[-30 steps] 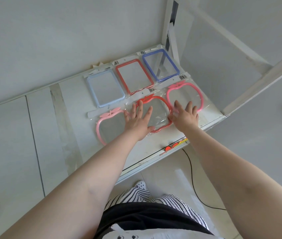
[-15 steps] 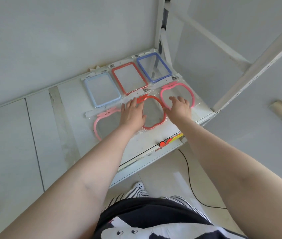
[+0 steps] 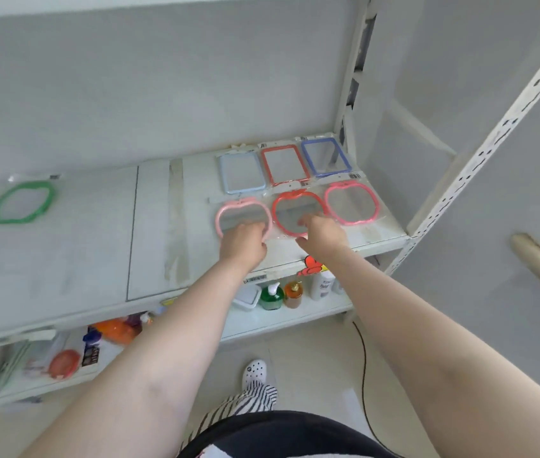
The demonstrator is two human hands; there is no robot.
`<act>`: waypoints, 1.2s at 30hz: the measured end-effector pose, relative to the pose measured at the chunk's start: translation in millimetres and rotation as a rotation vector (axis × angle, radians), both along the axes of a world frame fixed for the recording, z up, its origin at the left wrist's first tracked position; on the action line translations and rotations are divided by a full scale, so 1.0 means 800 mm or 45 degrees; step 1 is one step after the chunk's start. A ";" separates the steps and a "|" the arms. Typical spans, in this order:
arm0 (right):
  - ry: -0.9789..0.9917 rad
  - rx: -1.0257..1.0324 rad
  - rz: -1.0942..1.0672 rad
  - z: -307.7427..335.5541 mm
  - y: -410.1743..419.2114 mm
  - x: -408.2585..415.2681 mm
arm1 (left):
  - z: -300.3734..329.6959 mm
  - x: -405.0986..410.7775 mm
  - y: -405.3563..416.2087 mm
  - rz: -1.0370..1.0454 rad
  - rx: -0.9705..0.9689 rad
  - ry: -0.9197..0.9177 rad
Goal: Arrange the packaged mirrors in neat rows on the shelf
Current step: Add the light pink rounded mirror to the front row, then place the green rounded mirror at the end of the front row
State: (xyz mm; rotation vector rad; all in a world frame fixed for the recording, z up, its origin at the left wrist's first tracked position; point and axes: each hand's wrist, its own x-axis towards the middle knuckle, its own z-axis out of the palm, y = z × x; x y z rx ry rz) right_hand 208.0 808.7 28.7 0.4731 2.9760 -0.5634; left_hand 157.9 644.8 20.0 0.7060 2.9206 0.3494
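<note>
**Front row of mirrors being squared up on the shelf**

Six packaged mirrors are laid flat at the 1 o'clock end of the shelf, in two rows of three. The back row holds three rectangular ones: a pale blue mirror, a red-framed mirror and a dark blue mirror. The front row holds three apple-shaped ones: a light pink mirror, a red apple mirror and a pink apple mirror. They are set edge to edge, apparently so the rows read straight and each frame stays visible.

The left hand is laid on the near right rim of the light pink mirror, with fingers curled; whether the frame is gripped or only pressed cannot be told. The right hand is laid over the lower part of the red apple mirror with fingers extended, seemingly to nudge it into line.

A green apple mirror lies well apart at 10 o'clock and is probably still to be brought into a row.

Barcode stickers are seen on the package headers and on the shelf's front edge, but no writing can be read. Bottles stand on the lower shelf.
</note>
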 end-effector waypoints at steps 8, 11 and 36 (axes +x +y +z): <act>-0.022 -0.012 0.328 -0.006 -0.104 0.029 | 0.006 0.070 -0.123 0.277 -0.081 -0.085; -0.042 -0.006 0.413 -0.011 -0.147 0.030 | 0.009 0.086 -0.165 0.362 -0.095 -0.086; -0.003 0.130 0.574 0.019 -0.594 0.003 | 0.037 0.066 -0.612 0.501 -0.133 0.086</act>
